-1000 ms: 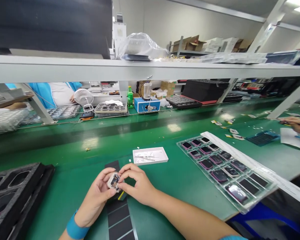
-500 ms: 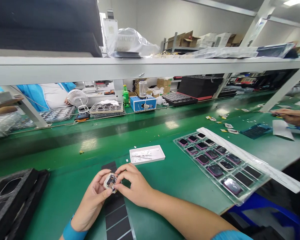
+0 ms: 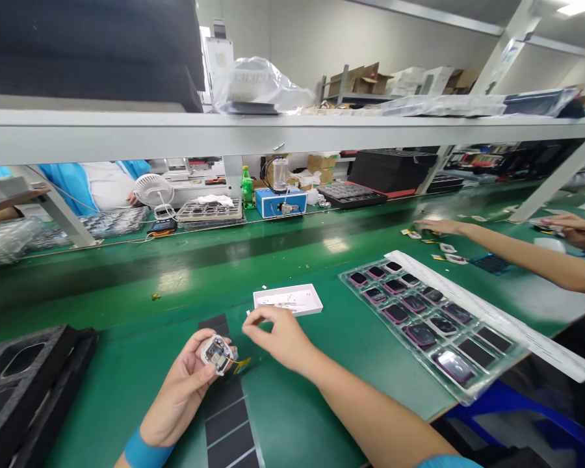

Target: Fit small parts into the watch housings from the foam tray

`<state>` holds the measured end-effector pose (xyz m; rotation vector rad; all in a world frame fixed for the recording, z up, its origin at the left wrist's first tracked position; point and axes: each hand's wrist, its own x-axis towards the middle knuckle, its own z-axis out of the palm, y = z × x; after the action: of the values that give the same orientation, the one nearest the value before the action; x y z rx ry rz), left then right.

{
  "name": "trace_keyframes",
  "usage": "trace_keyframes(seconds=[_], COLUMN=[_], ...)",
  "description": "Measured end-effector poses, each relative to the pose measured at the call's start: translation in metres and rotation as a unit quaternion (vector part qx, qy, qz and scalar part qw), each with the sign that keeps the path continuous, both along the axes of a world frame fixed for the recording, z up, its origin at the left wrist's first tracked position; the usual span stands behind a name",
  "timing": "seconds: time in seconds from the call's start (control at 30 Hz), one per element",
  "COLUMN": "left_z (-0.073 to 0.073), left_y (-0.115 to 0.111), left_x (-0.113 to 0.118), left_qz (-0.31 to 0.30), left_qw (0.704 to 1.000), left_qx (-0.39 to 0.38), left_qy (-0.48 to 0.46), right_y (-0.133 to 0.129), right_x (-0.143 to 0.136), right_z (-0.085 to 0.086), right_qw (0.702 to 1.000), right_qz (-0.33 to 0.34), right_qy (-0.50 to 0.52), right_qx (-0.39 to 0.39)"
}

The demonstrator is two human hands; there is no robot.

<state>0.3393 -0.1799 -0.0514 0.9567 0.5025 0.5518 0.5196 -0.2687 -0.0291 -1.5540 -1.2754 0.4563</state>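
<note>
My left hand (image 3: pixel 192 374) is closed around a small white smartwatch case (image 3: pixel 217 354), its inside facing up with circuit parts showing. A thin yellow flex cable (image 3: pixel 242 365) sticks out from the case's right side. My right hand (image 3: pixel 283 338) is apart from the case, to its right, thumb and index fingertip close together in a pinch. Whatever may be between those fingertips is too small to make out. Just behind the right hand lies a shallow white tray (image 3: pixel 312 300) with tweezers and tiny pieces in it.
Black pads on a strip (image 3: pixel 231 442) lie beneath my hands. To the right is a clear tray of watch cases (image 3: pixel 414 276) beside a long white strip (image 3: pixel 492 315). Black foam trays (image 3: pixel 43 383) stand left. A co-worker's arm (image 3: pixel 511 250) reaches over loose parts at right.
My right hand has let go of the watch case and moved right toward the white tray. The yellow flex cable now shows. A co-worker's arm has reached in from the right.
</note>
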Motion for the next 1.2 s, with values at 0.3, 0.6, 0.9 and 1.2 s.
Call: trace_keyframes(seconds=[0.3, 0.6, 0.9, 1.2], left_z=[0.007, -0.003, -0.002, 0.004], left_y=[-0.009, -0.001, 0.007, 0.014], left_x=[0.006, 0.006, 0.001, -0.004], left_qz=[0.043, 0.040, 0.018, 0.030], left_qw=[0.997, 0.992, 0.998, 0.999], left_qx=[0.052, 0.116, 0.056, 0.007], left_qy=[0.025, 0.041, 0.013, 0.006], right_y=[0.000, 0.001, 0.011, 0.018], right_x=[-0.037, -0.040, -0.035, -0.023], right_z=[-0.010, -0.030, -0.032, -0.033], right_qw=[1.000, 0.946, 0.968, 0.894], right_qz=[-0.012, -0.013, 0.091, 0.123], right_qy=[0.021, -0.310, 0.234, 0.425], right_qx=[0.013, 0.092, -0.013, -0.067])
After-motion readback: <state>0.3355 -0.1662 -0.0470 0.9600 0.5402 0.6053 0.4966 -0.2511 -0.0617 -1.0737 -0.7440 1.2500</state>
